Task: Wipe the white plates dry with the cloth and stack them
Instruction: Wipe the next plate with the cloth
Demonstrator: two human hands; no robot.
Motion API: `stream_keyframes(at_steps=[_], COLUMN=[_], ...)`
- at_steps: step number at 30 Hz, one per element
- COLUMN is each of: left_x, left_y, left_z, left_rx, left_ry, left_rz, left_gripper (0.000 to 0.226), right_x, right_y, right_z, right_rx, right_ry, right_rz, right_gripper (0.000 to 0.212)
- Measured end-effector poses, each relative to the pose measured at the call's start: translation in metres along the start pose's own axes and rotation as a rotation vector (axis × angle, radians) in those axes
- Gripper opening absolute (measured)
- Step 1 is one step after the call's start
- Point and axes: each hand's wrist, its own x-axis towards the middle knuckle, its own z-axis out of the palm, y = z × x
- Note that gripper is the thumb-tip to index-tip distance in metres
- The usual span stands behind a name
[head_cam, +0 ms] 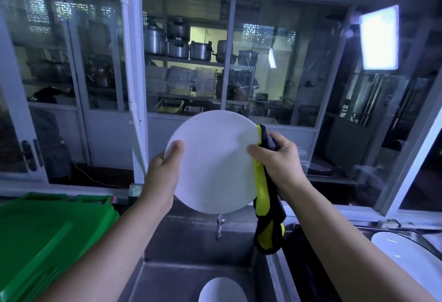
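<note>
I hold a round white plate [212, 160] upright in front of me, above the steel sink [181, 275]. My left hand [165, 170] grips its left rim, thumb on the face. My right hand [277, 158] grips the right rim through a yellow and black cloth [265, 201], thumb pressing on the plate's face. The cloth hangs down below the plate. Another white plate [222, 289] lies in the sink basin at the bottom. At the far right a further white plate [404, 251] sits in a steel basin.
A green plastic bin lid [45, 237] fills the lower left. A tap [219, 226] sticks out at the back of the sink, just under the held plate. Behind are glass cabinet doors [191, 62] with pots on shelves.
</note>
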Motion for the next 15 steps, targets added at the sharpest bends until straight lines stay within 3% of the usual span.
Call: stream_keyframes(at_steps=[3, 6, 9, 13, 15], left_x=[0.001, -0.011, -0.019, -0.019, -0.017], left_y=[-0.002, 0.002, 0.013, 0.020, 0.017], left_z=[0.002, 0.007, 0.013, 0.020, 0.020], left_rx=[0.099, -0.233, -0.485, -0.507, -0.479], left_ry=[0.005, -0.034, -0.198, -0.015, 0.017], left_rz=[-0.046, -0.270, -0.401, -0.411, -0.390], left_gripper=[0.039, 0.040, 0.063, 0.023, 0.022], right_x=[-0.008, -0.023, -0.035, -0.046, -0.049], right_y=[0.010, 0.022, 0.039, 0.059, 0.067], right_z=[0.008, 0.017, 0.023, 0.027, 0.025], right_rx=[-0.330, -0.684, -0.855, -0.970, -0.989], right_ry=[0.184, 0.330, 0.271, 0.209, 0.148], right_rz=[-0.243, -0.711, -1.028, -1.249, -1.283], right_gripper=[0.011, 0.012, 0.015, 0.021, 0.036])
